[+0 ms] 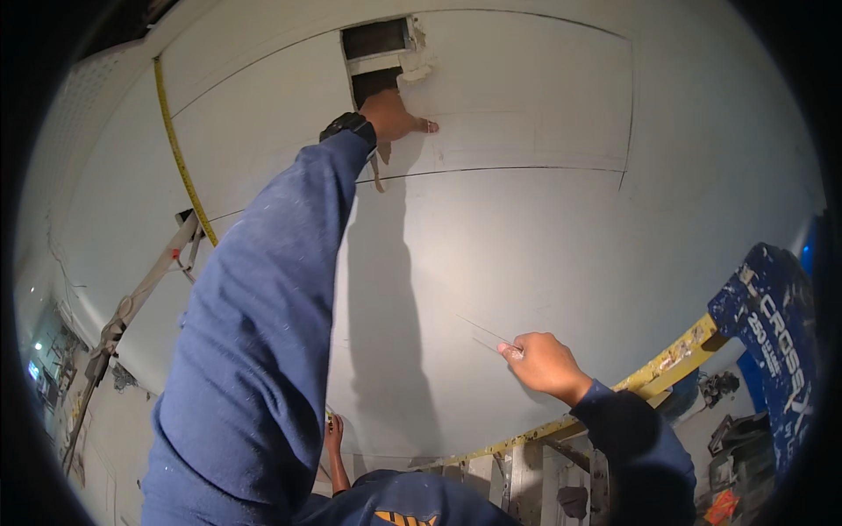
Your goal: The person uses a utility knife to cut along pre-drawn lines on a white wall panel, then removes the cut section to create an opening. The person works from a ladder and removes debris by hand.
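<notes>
While the left hand (396, 117) presses flat and open against the white wall panel (526, 219) just below a rough rectangular hole (377, 57), the right hand (545, 361) pinches a thin blade (488, 335) against the same panel lower down. The panel is pale, marked with faint pencil lines; a yellow tape measure (180, 153) runs along its left edge.

Yellow tape measure (180, 158) runs down the left side of the wall, w/ a metal ladder (132, 307) leaning below it. Blue bucket (772, 333) at right edge, yellow level (614, 390) along bottom.
</notes>
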{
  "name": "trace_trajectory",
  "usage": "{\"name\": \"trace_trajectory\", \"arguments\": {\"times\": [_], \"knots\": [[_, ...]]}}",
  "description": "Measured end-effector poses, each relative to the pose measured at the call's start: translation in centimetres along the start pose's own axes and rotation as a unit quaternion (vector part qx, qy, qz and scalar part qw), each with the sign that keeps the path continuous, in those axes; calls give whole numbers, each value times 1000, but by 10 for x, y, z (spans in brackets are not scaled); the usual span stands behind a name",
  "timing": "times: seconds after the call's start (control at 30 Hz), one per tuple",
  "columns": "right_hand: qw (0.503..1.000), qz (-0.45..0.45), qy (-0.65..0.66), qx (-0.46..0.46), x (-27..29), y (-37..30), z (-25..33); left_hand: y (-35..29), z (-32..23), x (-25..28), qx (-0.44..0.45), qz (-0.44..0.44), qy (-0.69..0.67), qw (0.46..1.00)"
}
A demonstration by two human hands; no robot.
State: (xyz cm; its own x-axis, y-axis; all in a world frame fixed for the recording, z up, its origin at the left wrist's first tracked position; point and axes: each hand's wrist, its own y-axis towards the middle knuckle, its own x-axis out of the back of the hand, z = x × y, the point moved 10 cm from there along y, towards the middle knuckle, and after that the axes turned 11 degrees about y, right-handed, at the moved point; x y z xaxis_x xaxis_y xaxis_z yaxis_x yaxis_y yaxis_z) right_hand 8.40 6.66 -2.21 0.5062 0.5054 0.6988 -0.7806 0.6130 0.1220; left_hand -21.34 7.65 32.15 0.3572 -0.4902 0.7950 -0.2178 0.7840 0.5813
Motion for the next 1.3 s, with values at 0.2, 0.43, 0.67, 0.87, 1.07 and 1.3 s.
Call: {"name": "trace_trajectory", "arguments": {"times": [0.2,0.43,0.67,0.87,1.07,1.3], "knots": [[993,-60,-55,89,-12,-1,10,-8,-4,-13,-46,37,-66,996],[997,25,-72,34,-24,1,-5,1,7,-22,28,76,16,997],[997,47,-53,-29,-14,-6,0,-46,-7,-18,177,-49,-66,981],[999,12,-36,-11,1,-4,-4,-69,-16,10,95,-95,-32,990],[996,79,-35,-26,-15,-8,-8,-88,-33,3,84,-148,51,984],[993,95,-42,-52,-15,-9,-6,-142,-47,-9,129,-252,10,959]]}}
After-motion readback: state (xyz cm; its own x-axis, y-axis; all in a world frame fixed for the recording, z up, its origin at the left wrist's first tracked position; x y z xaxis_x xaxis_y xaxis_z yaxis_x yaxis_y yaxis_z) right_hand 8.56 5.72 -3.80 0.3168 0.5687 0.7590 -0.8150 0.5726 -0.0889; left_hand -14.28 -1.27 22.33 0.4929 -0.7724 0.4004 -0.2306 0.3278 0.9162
